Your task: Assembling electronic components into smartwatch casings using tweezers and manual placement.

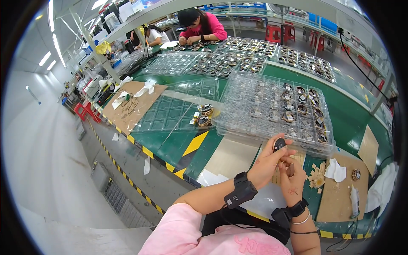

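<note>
Long green workbench [348,112] in a busy workshop, striped tape along the front edge. From the left: a brown cardboard sheet [135,100] with tissue on it, a thin clear tray [163,112], then a few loose round parts [204,120] bunched by a big stack of clear trays [242,106].

The left hand [268,160] is closed on a black round part [279,144], held up just in front of that stack. The right hand [293,176] is right beside it, fingers pinched on a small brown piece [291,170]; can't tell what it is. Further right there's a pile of tan squares [316,175], then a brown board [335,208] with a white tube [354,202].

My two cents: grip the disc by its rim, tilt its face toward you, brace the wrists together, and work low over the bench so drops don't matter.
</note>
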### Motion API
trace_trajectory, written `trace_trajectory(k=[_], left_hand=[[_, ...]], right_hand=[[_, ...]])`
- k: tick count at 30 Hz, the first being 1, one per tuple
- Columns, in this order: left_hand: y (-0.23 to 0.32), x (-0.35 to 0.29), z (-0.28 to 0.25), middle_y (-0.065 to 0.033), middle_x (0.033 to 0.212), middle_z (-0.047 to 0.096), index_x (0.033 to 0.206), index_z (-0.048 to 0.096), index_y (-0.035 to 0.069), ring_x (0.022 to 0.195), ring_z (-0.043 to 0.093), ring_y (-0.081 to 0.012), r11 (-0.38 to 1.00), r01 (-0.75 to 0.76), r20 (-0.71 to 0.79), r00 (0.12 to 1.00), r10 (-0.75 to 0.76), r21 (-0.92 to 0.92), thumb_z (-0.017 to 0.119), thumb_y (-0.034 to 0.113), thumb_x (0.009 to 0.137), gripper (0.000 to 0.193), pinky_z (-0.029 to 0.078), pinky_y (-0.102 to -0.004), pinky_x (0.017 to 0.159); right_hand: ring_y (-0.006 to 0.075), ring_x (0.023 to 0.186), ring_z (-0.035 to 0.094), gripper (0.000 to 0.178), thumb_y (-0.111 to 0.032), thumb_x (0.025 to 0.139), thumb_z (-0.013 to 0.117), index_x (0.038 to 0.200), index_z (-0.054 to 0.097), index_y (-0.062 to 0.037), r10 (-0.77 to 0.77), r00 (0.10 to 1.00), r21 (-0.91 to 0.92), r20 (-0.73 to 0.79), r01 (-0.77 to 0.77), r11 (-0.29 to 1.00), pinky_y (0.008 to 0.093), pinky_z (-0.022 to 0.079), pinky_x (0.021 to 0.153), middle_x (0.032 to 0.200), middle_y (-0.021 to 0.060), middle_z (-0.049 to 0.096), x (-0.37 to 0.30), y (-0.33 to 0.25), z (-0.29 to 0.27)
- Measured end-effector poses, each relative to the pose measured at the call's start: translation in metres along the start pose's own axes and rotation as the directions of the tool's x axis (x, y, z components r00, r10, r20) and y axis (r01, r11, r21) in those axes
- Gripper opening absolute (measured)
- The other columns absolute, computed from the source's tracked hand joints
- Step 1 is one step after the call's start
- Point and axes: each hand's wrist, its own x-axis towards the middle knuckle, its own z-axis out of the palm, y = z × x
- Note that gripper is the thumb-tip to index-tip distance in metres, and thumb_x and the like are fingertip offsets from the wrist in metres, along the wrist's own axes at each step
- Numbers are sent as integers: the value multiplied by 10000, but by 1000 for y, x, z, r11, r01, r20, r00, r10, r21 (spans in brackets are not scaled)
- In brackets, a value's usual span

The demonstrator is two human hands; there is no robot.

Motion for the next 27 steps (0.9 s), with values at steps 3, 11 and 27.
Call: trace_trajectory(k=[3,11,27], left_hand=[[-3,3,1,-76,1324,447,1390,275,141,1119,527,-187,999,30,-13,999,-31,-21,403,128,995,416,438,-264,812],[-10,11,5,-87,1300,461,1366,303,118,1059,555,-183,997,63,11,998,-62,-42,384,153,1005,372,462,-281,830],[-20,19,-6,-113,1299,458,1350,320,94,1066,575,-213,996,64,64,996,-60,-65,368,117,997,357,470,-299,877]], right_hand=[[104,575,471,130,-32,823,656,948,629,-10,93,996,84,-7,-92,992,251,382,528,819,62,632,1,5,-1],[23,527,371,122,-32,816,670,928,638,3,188,982,209,27,-189,959,202,281,478,673,-23,572,6,10,-11],[22,525,371,94,-41,834,662,913,650,8,232,973,145,-8,-228,963,203,278,478,625,-38,535,3,23,-9]])
